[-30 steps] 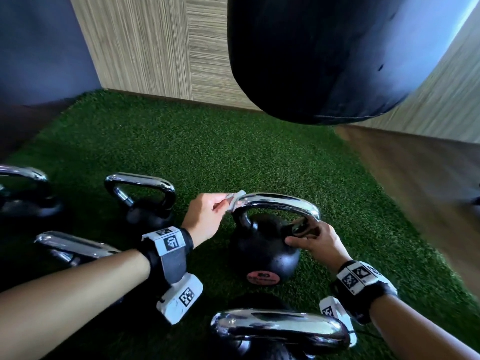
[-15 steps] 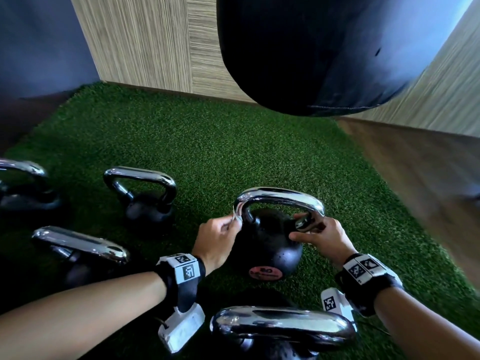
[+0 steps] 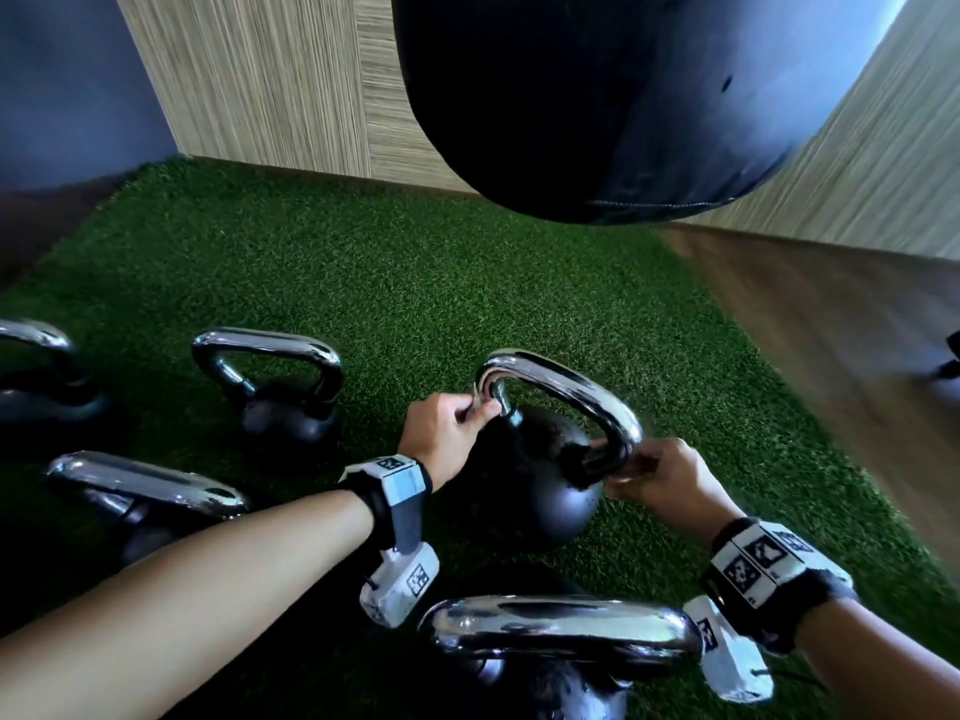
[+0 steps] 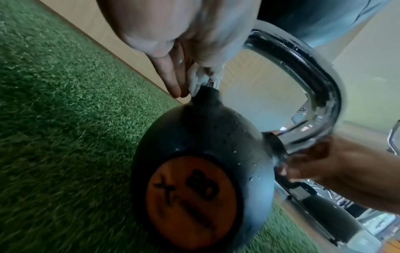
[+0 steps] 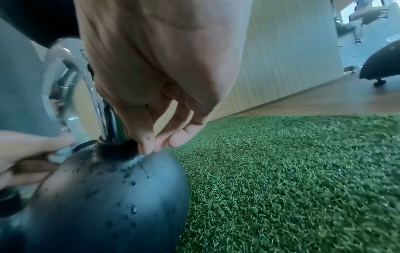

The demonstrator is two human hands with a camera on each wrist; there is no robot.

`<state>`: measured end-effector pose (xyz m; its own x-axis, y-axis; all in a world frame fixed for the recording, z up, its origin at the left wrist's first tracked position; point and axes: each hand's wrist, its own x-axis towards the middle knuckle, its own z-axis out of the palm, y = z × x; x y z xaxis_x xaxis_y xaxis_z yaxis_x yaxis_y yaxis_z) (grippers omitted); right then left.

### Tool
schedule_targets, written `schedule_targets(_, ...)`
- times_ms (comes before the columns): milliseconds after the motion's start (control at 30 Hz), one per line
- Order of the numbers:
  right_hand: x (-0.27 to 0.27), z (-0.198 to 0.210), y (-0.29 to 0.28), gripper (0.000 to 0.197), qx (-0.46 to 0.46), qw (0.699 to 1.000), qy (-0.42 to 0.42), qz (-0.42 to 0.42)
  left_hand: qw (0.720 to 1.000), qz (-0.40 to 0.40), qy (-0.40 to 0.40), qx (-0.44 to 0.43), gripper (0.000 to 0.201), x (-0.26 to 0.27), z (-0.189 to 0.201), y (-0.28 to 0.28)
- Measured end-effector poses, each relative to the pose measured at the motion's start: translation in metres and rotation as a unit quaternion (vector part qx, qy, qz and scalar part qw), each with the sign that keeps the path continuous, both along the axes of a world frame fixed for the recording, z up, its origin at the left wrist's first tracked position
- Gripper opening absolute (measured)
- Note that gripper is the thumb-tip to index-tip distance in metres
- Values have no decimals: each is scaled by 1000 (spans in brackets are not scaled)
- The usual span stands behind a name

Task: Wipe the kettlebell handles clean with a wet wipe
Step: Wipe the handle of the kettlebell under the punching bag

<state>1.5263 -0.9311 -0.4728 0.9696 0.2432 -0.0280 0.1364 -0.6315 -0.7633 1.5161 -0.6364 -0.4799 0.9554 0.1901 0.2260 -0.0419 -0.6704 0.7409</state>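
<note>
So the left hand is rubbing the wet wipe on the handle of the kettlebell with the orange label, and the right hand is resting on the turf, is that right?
Not quite. The right hand isn't on the turf; the head view shows it gripping the handle near its right base. The left hand does hold the wet wipe on that kettlebell.

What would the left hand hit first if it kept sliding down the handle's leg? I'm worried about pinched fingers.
Probably the black collar atop the kettlebell; the left hand and its wipe sit right above it.
</note>
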Motion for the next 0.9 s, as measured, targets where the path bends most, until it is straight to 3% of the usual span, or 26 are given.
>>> schedule_targets(167, -14, 15, 12, 35, -112, 980, -123, 108, 1000, 17, 18, -6, 32, 33, 13, -20)
schedule_targets(267, -11, 28, 28, 37, -148, 966, -127, 168, 999, 15, 23, -27, 29, 41, 18, -32)
schedule_targets(367, 5, 36, 38, 38, -125, 974, -72, 177, 997, -8, 65, -47, 35, 45, 24, -29)
schedule_targets(467, 20, 30, 45, 13, -62, 988, -30, 140, 990, -44, 110, -75, 34, 44, 26, -20)
schedule_targets(567, 26, 12, 50, 34, -27, 991, 18, 133, 996, -52, 66, -20, 27, 39, 19, -19)
schedule_targets(667, 27, 13, 52, 22, 8, 991, 42, 130, 997, -57, 56, 23, 30, 41, 32, -26)
schedule_targets(767, 28, 3, 49, 33, 53, 989, 57, 124, 999, -20, 27, -29, 17, 44, 49, -31)
schedule_targets(833, 27, -3, 50, 32, 65, 990, 59, 111, 999, 5, 8, -53, 21, 41, 50, -35)
schedule_targets(900, 28, -10, 48, 36, 82, 991, 58, 86, 997, -2, 49, -58, 25, 40, 51, -36)
